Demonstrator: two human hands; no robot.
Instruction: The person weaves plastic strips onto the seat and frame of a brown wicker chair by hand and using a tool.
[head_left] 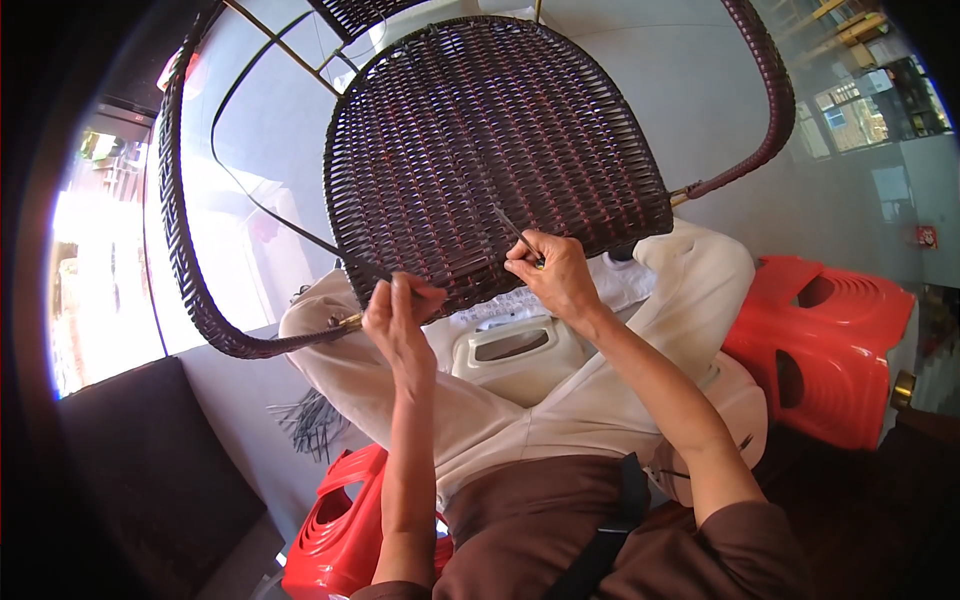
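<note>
A dark brown woven wicker chair seat [480, 130] is tilted in front of me, its near edge by my knees. My left hand [400, 315] is closed at the seat's near left edge, pinching a long dark flat weaving strand [300, 232]. The strand loops out past the left side of the seat and up. My right hand [558, 275] is closed around a small tool with a thin shaft [512, 226], whose tip meets the weave near the seat's front middle. The tool's handle is mostly hidden in my fingers, so its exact kind does not show.
Wicker-wrapped arms [180, 220] curve out on both sides of the seat. A red plastic stool [850, 330] stands at right, another red stool [335, 540] at lower left. A pale stool [525, 345] sits between my legs. Loose dark strands [312, 420] lie on the floor at left.
</note>
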